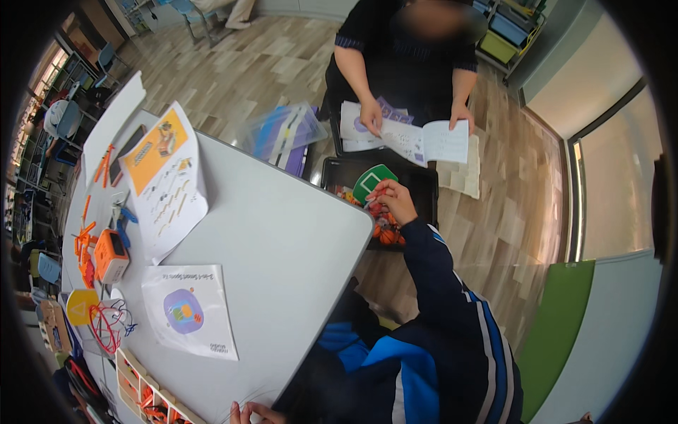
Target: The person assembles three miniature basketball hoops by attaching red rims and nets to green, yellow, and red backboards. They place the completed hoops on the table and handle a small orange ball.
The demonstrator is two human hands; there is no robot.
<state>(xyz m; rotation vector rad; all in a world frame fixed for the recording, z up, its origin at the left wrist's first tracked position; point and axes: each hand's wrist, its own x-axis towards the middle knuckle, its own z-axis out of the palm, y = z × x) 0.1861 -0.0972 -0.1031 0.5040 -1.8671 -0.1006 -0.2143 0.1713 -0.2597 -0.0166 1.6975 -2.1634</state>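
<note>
Right hand: the right hand [394, 200] was stretched out past the table corner, over the black bin, with its fingers closed on the green piece.
Left hand: the left hand [253, 413] lay at the lower edge of the view, against the near edge of the table; only its fingertips showed, so whether it was open or closed could not be told.
Green piece: the green piece [372, 181], a flat rounded tile with a white outline, was held tilted above the bin, just beside the fingers that gripped it.
Black bin: the black bin [422, 185] stood on the wooden floor just beyond the table corner, with small orange and red parts [385, 230] heaped inside under the right hand.
Table: the grey table [282, 247] filled the left and centre of the view.
Table items: a white sheet with a purple picture [187, 311] lay near the left edge, a larger instruction sheet with an orange panel [164, 180] lay further off, and an orange block [111, 256] sat between them, toward the rim.
Other person: a seated person in dark clothing held an open booklet [429, 143] with both hands beyond the bin.
Bag: a clear plastic bag of parts [284, 134] rested at the far table edge.
</note>
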